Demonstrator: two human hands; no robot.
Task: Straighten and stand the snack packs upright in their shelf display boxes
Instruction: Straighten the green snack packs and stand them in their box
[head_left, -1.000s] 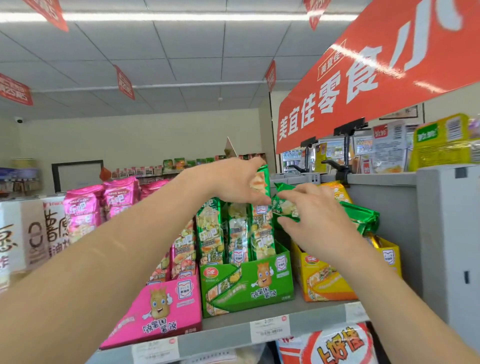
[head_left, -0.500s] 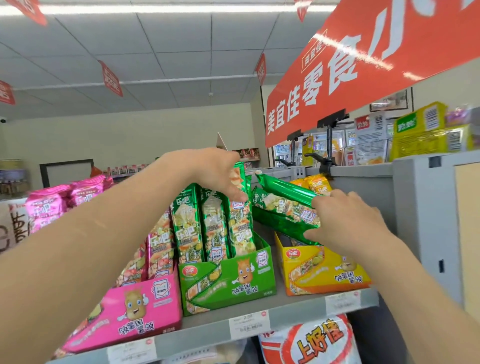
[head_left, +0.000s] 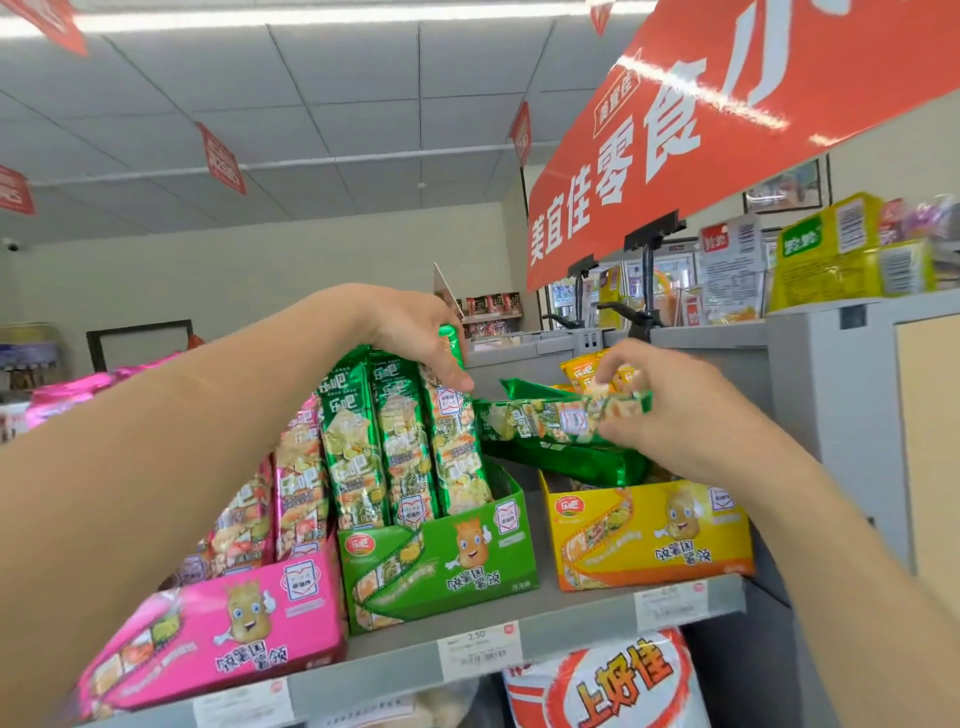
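Steadying upright green packs (head_left: 405, 447) in green display box (head_left: 447, 561), left hand (head_left: 410, 332) grips tops. Loose green pack (head_left: 545, 421), now lifted level off second pack (head_left: 571, 462) lying across yellow display box (head_left: 654, 535), pinched by right hand (head_left: 691, 421); not yet stood.

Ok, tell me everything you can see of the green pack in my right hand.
The green snack pack is a long, narrow, shiny foil-look bag printed with pale snack pieces and a white label. It lies roughly level, its right end pinched by fingers of the right hand, above another green pack lying across the yellow box.
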